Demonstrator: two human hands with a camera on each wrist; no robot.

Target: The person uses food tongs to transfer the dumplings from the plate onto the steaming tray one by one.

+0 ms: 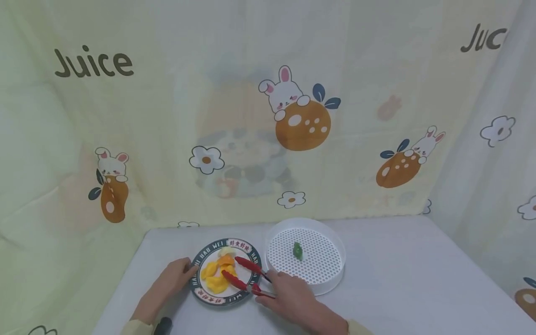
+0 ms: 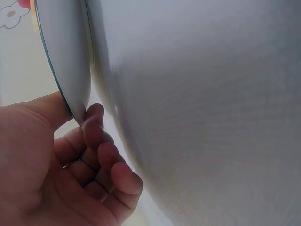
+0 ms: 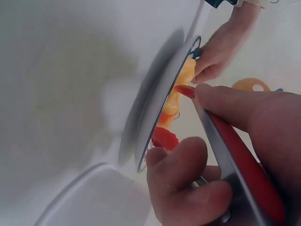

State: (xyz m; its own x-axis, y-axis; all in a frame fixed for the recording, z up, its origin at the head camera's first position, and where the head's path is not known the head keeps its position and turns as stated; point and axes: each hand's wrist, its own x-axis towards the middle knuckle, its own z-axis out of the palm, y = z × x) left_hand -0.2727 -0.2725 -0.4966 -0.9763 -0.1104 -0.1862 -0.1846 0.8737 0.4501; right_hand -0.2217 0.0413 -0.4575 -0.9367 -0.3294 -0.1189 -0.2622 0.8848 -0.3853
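At the plate's left edge my left hand (image 1: 176, 273) grips the rim, thumb on top and fingers beneath, as the left wrist view shows. The round plate (image 1: 204, 297) has a dark green lettered border. On it lie several yellow pieces (image 1: 217, 284), an orange piece (image 1: 226, 260) and a pale piece (image 1: 226, 251). My right hand (image 1: 291, 298) holds metal tongs (image 3: 237, 153) with red tips and red handle grips. The tong tips are spread over the plate, one right at the yellow pieces, the other near the orange piece.
A round white tray with a perforated bottom (image 1: 322, 260) stands right of the plate, partly behind my right hand. Inside it lies a small green piece (image 1: 298, 251). Behind the white table (image 1: 389, 279) hangs a printed curtain (image 1: 356, 56).
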